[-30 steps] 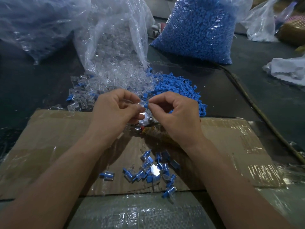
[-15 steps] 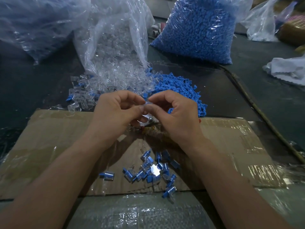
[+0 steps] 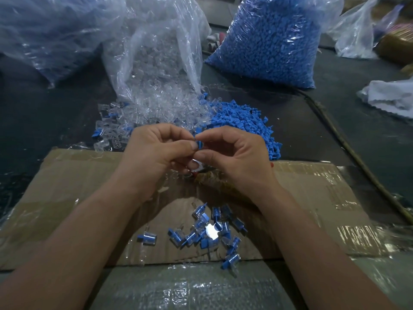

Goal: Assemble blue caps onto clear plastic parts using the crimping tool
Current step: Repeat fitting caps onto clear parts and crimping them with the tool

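My left hand (image 3: 156,151) and my right hand (image 3: 237,157) meet fingertip to fingertip above the cardboard. Between them sits a small blue cap (image 3: 198,143); my right thumb and forefinger pinch it, and my left fingers curl round a clear plastic part that is mostly hidden. A shiny metal piece of the crimping tool (image 3: 197,170) shows just below the fingers. A loose heap of blue caps (image 3: 243,124) and a spill of clear parts (image 3: 161,106) lie behind the hands. Several assembled pieces (image 3: 207,231) lie on the cardboard near me.
A taped cardboard sheet (image 3: 78,186) covers the dark table. Behind stand an open clear bag of clear parts (image 3: 161,48), a full bag of blue caps (image 3: 272,39) and another bag (image 3: 51,34) at the left. A white cloth (image 3: 393,95) lies at the right, a cord (image 3: 348,144) beside it.
The hands have stayed pressed together at the same spot. The blue cap, hidden by the fingertips half a second ago, shows between them again.
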